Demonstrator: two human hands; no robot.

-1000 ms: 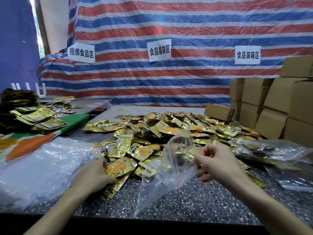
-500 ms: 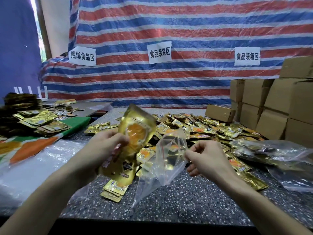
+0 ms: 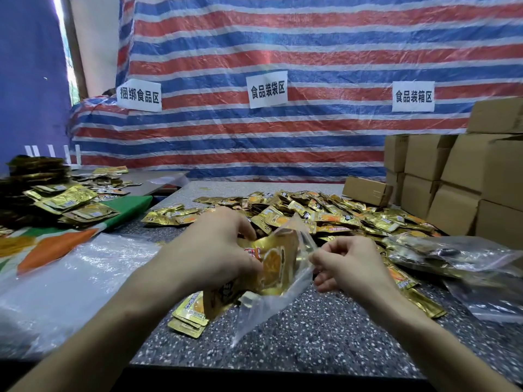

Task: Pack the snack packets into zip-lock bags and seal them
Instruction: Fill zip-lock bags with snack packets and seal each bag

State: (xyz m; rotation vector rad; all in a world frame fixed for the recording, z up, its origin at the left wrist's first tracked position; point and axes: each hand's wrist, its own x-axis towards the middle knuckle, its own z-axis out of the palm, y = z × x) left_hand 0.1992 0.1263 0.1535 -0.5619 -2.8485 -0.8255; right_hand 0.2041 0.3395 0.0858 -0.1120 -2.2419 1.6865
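One wide-angle head-worn camera looks forward and down from above the near edge of the speckled grey stone table [image 3: 311, 335], facing the red-white-blue striped tarpaulin [image 3: 311, 52] beyond its far edge, close over the left hand [image 3: 215, 256] and right hand [image 3: 351, 267].

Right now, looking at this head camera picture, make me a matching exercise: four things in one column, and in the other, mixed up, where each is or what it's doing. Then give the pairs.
Column one
1. left hand
2. right hand
3. cardboard boxes
4. white signs

Column two
A. hanging on the striped tarp
B. pinching the zip-lock bag by its mouth
C. stacked at the far right
D. holding gold packets at the bag's mouth

Pairs: 1-D, 2-B, 3-C, 4-A
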